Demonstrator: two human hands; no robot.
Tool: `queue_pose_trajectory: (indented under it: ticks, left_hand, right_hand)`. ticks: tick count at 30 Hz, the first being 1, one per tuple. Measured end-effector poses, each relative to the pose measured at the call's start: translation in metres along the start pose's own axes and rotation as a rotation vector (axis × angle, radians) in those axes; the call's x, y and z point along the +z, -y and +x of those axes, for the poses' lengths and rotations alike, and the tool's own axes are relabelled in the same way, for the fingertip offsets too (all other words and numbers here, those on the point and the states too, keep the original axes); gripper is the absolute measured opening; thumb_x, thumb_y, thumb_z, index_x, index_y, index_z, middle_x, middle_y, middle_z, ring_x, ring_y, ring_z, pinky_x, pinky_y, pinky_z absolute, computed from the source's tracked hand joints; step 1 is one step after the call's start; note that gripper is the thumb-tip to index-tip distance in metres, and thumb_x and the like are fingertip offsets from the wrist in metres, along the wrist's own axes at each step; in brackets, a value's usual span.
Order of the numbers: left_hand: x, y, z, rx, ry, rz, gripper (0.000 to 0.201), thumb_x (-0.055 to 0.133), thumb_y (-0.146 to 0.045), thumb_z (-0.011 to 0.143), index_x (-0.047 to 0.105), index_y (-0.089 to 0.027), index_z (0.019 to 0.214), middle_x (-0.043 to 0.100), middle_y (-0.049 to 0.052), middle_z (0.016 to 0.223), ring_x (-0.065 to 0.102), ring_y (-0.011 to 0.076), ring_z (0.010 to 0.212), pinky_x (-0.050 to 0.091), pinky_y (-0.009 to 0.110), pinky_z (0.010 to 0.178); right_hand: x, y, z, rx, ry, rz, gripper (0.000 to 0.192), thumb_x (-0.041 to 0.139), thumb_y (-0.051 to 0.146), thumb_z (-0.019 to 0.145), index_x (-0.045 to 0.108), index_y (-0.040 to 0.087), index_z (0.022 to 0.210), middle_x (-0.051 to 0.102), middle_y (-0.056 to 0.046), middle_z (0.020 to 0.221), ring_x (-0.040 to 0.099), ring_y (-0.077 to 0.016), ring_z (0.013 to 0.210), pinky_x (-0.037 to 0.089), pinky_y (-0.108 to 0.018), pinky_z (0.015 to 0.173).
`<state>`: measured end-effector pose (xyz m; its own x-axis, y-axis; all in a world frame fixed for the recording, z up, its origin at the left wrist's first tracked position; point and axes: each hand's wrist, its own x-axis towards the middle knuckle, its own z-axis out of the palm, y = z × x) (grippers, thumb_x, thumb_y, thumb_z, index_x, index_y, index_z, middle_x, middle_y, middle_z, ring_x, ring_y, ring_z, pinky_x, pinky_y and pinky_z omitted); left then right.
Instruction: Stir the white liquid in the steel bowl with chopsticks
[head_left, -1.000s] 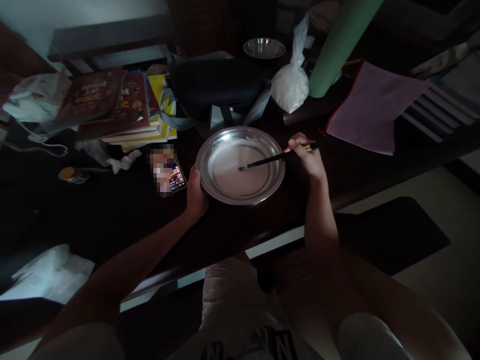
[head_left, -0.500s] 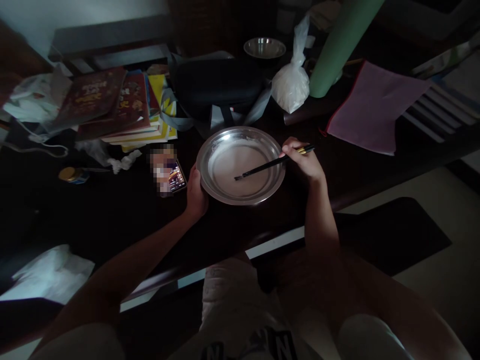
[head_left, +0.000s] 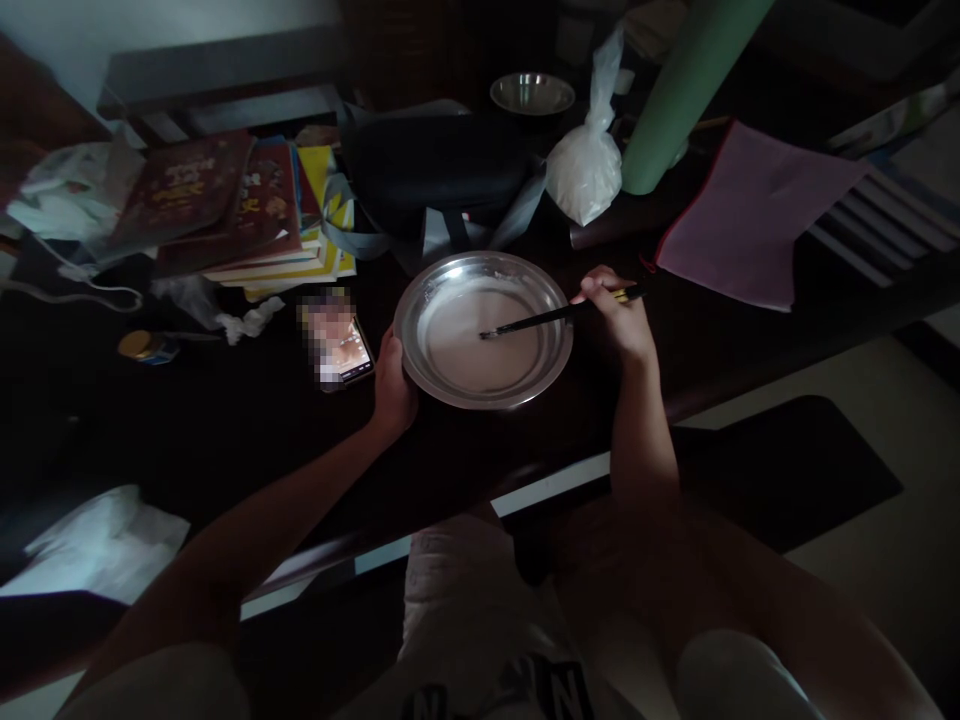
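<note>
The left hand [head_left: 394, 385] grips the near-left rim of the metal bowl [head_left: 484, 401], thumb along its edge and fingers mostly hidden, at the middle of the dark table [head_left: 517, 445]. The right hand [head_left: 616, 315] pinches a black stick [head_left: 536, 319] with a gold band near its upper end, slanting it over the bowl's right rim so that its tip meets the pale mixture [head_left: 480, 365] inside. Just left of the left hand lies a lit phone [head_left: 352, 352], and beyond the bowl sit a black bag [head_left: 442, 160] and a knotted plastic bag [head_left: 585, 175].
</note>
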<state>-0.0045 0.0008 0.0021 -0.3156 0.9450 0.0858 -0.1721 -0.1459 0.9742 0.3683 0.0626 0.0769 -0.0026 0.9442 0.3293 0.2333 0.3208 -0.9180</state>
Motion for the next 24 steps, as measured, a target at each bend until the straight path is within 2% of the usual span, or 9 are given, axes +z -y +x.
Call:
queue_pose_trajectory:
  ticks: [5, 10, 15, 18, 20, 24]
  left_hand:
    - [-0.002, 0.007, 0.001, 0.031, -0.010, 0.042, 0.071, 0.082, -0.089, 0.113, 0.095, -0.025, 0.138, 0.094, 0.014, 0.150, 0.082, 0.0385, 0.159, 0.062, 0.055, 0.148]
    - [-0.001, 0.008, 0.002, 0.025, 0.002, 0.019, 0.072, 0.081, -0.092, 0.112, 0.094, -0.028, 0.142, 0.095, 0.014, 0.150, 0.082, 0.0384, 0.159, 0.063, 0.054, 0.146]
    - [-0.004, 0.008, 0.003, 0.016, 0.031, 0.015, 0.071, 0.080, -0.091, 0.112, 0.094, -0.029, 0.145, 0.094, 0.013, 0.153, 0.082, 0.0376, 0.161, 0.063, 0.053, 0.145]
    - [-0.005, 0.012, 0.004, 0.030, 0.020, 0.025, 0.075, 0.080, -0.091, 0.113, 0.093, -0.026, 0.146, 0.093, 0.015, 0.155, 0.081, 0.0382, 0.162, 0.062, 0.055, 0.147]
    - [-0.006, 0.014, 0.005, 0.024, 0.013, 0.027, 0.073, 0.081, -0.092, 0.112, 0.094, -0.027, 0.144, 0.093, 0.014, 0.155, 0.081, 0.0382, 0.161, 0.062, 0.055, 0.147]
    - [-0.008, 0.013, 0.005, -0.002, 0.014, 0.037, 0.071, 0.080, -0.093, 0.111, 0.095, -0.031, 0.141, 0.095, 0.010, 0.154, 0.081, 0.0365, 0.162, 0.060, 0.052, 0.148]
  right_hand:
    - [0.002, 0.001, 0.000, 0.005, 0.086, 0.008, 0.080, 0.089, 0.114, 0.083, 0.084, 0.034, 0.074, 0.068, -0.002, 0.084, 0.071, -0.0294, 0.100, 0.062, -0.057, 0.111]
    - [0.000, -0.004, 0.000, -0.015, -0.016, 0.020, 0.075, 0.088, 0.106, 0.092, 0.083, 0.034, 0.074, 0.067, -0.003, 0.086, 0.073, -0.0300, 0.102, 0.062, -0.058, 0.115]
    - [0.003, -0.004, -0.001, -0.002, 0.081, 0.015, 0.074, 0.091, 0.107, 0.088, 0.085, 0.034, 0.078, 0.069, -0.003, 0.088, 0.072, -0.0305, 0.102, 0.062, -0.058, 0.113]
    - [0.003, -0.003, 0.000, -0.006, 0.012, 0.012, 0.079, 0.089, 0.112, 0.085, 0.083, 0.034, 0.076, 0.067, -0.003, 0.087, 0.071, -0.0306, 0.103, 0.061, -0.060, 0.117]
    - [0.002, -0.002, 0.000, 0.008, -0.013, 0.025, 0.080, 0.088, 0.113, 0.085, 0.081, 0.034, 0.073, 0.065, -0.002, 0.086, 0.071, -0.0302, 0.103, 0.060, -0.059, 0.118]
    - [0.003, 0.000, 0.000, 0.016, 0.092, 0.022, 0.081, 0.089, 0.114, 0.082, 0.084, 0.034, 0.075, 0.066, -0.002, 0.085, 0.070, -0.0298, 0.100, 0.061, -0.058, 0.112]
